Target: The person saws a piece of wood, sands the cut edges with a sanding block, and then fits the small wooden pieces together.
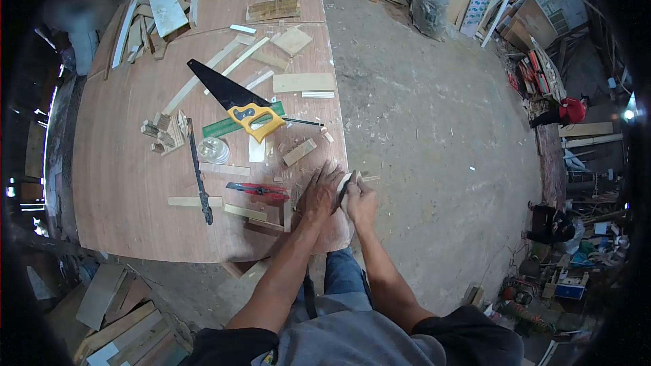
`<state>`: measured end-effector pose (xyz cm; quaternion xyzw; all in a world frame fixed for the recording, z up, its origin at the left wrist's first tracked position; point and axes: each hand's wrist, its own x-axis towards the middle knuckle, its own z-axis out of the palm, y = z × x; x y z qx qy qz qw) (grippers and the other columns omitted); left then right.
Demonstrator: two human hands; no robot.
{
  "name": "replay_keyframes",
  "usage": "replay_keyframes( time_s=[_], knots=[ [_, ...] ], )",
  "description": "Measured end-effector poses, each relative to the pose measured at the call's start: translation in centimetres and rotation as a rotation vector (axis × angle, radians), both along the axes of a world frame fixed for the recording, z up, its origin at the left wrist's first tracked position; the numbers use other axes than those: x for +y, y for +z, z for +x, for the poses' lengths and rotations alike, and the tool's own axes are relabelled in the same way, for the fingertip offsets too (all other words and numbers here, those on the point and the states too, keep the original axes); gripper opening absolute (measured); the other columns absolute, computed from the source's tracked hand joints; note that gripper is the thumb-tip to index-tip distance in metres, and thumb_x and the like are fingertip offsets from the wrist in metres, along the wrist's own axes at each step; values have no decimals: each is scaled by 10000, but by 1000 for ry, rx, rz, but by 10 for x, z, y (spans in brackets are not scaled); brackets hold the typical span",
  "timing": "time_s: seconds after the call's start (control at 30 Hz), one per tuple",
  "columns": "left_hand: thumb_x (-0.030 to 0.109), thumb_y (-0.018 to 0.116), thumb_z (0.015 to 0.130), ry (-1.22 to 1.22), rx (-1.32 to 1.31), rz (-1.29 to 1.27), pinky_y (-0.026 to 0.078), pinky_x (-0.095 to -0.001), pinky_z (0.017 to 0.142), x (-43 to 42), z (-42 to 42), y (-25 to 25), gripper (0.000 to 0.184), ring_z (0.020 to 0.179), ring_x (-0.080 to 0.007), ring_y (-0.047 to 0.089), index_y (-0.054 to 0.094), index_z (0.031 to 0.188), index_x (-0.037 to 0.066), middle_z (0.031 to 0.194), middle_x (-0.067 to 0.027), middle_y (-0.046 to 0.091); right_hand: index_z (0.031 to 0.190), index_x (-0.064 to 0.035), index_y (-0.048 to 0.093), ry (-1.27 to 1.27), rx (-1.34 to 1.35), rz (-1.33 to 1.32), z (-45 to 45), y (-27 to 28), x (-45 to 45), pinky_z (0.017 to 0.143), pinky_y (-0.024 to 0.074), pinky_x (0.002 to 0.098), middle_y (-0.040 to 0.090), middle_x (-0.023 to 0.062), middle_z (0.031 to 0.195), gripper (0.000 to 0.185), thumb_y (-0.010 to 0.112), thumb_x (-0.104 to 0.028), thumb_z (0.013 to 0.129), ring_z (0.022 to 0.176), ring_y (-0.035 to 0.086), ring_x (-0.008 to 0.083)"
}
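At the table's right edge, my left hand [321, 192] lies with its fingers stretched out, pressing down beside a small pale wood piece [346, 179]. My right hand [359, 200] is closed around a dark, narrow tool [344, 188] that touches the wood piece; the tool's exact kind is hard to make out. Left of my hands lie a red cutter [258, 190] and small wood strips [245, 213]. A handsaw [237, 103] with a yellow handle rests across a green ruler [220, 125]. A small wood block [300, 152] sits just above my left hand.
A round clear container [214, 150], a dark long tool [199, 176] and a wooden assembly [164, 133] stand on the table [129, 210]. Wood scraps [168, 10] are piled at the far end. Two people [571, 111] are far right. A filled plastic bag [430, 8] stands on the floor.
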<state>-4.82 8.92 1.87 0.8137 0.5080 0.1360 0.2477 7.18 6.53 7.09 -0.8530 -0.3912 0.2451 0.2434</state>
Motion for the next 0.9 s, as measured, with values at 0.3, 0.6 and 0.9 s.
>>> replay_keyframes(
  time_s=[0.3,0.6,0.9],
  knots=[
    [271,699,851,-31,34,160,202,-439,1214,0,0,-27,578,1485,-255,271,539,1393,151,1499,-28,485,1131,14,699,159,-149,190,0,-2,4,793,514,492,665,335,870,541,523,-456,927,900,685,462],
    [236,741,818,9,-140,-9,221,-436,1207,8,-4,0,588,1479,-267,282,557,1368,145,1494,-35,487,1025,-3,721,121,-155,175,-2,0,24,786,501,506,674,313,884,473,539,-422,902,891,668,473],
    [160,699,797,-69,18,13,202,-419,1212,8,-11,14,627,1475,-280,293,520,1398,161,1480,-37,505,1028,-3,706,97,-151,118,-17,4,14,784,501,518,672,306,886,443,540,-398,913,886,665,474]
  ],
)
